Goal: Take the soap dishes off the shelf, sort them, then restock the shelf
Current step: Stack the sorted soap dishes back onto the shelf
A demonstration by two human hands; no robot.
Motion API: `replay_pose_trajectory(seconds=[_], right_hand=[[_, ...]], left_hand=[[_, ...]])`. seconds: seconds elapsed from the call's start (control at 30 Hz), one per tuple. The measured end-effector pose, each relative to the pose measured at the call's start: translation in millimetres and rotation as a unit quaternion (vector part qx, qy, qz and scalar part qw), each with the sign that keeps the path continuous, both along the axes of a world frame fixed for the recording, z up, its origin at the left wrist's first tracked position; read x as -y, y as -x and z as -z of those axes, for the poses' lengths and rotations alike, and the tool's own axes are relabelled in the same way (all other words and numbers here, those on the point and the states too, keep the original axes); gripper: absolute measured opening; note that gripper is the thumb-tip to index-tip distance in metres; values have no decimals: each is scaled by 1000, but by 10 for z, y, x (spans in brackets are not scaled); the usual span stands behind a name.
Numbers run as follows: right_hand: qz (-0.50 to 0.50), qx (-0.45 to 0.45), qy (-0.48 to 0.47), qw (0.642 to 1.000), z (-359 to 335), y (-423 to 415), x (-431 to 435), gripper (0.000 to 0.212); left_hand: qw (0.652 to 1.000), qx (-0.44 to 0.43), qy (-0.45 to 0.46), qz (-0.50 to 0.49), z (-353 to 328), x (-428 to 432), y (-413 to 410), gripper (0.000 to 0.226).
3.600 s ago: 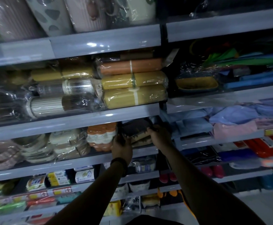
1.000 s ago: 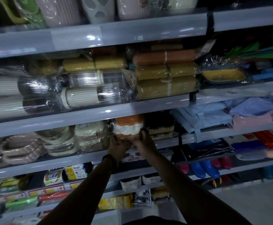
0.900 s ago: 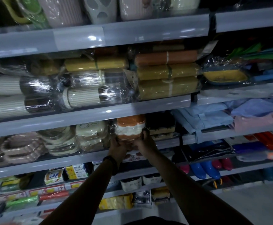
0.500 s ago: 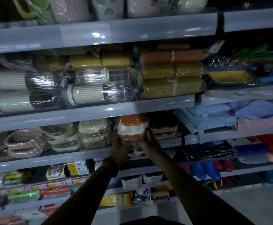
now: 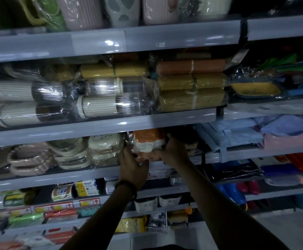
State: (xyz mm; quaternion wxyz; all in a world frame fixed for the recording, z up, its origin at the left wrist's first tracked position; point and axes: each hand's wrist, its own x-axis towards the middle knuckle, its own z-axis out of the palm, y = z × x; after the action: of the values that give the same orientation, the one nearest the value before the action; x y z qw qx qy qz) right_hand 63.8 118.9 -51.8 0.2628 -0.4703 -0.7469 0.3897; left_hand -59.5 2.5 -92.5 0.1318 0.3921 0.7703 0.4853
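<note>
A plastic-wrapped stack of orange and white soap dishes [image 5: 148, 141] stands at the front of the grey shelf [image 5: 96, 175]. My left hand [image 5: 133, 168] holds it from the left and below. My right hand [image 5: 172, 149] grips its right side, fingers curled round the wrap. Cream soap dishes [image 5: 104, 150], round white ones [image 5: 70, 156] and pinkish oval ones [image 5: 29, 160] sit in wrapped stacks to the left. A dark soap dish stack [image 5: 188, 139] is half hidden behind my right hand.
The shelf above [image 5: 111, 123] hangs low over the dishes and carries wrapped ribbed containers [image 5: 100, 107] and yellow rolls [image 5: 192, 99]. Folded blue cloth [image 5: 237, 136] lies to the right. Lower shelves hold packets of bags [image 5: 86, 187] and small items.
Both hands went from the dark stack to the orange and white one a few seconds ago. In the last second they kept hold of it, my right hand rising higher on its right side.
</note>
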Motion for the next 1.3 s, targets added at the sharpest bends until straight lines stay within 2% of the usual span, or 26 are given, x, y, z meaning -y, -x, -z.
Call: replay_pose_trajectory(seconds=[0.1, 0.37, 0.6, 0.8, 0.87, 1.0, 1.17, 1.3], right_hand=[[7, 6, -5, 1000, 47, 6, 4, 52], [24, -33, -46, 998, 139, 9, 187, 38], [50, -34, -70, 996, 231, 76, 252, 58], [94, 6, -92, 991, 276, 207, 340, 74], [107, 18, -97, 989, 283, 219, 361, 68], [127, 29, -121, 984, 287, 178, 345, 42], [104, 8, -129, 986, 314, 138, 286, 46], [94, -38, -139, 985, 364, 145, 245, 38]], left_hand=[[999, -5, 34, 20, -31, -22, 67, 74], [999, 42, 18, 9, 390, -282, 543, 99], [978, 203, -3, 54, 33, -156, 310, 73], [973, 224, 0, 52, -18, -168, 310, 61], [971, 234, -4, 56, -36, -172, 316, 56], [967, 247, -6, 55, -46, -193, 347, 49], [960, 275, 1, 55, 1, -200, 397, 54], [956, 282, -26, 78, 21, -189, 326, 67]])
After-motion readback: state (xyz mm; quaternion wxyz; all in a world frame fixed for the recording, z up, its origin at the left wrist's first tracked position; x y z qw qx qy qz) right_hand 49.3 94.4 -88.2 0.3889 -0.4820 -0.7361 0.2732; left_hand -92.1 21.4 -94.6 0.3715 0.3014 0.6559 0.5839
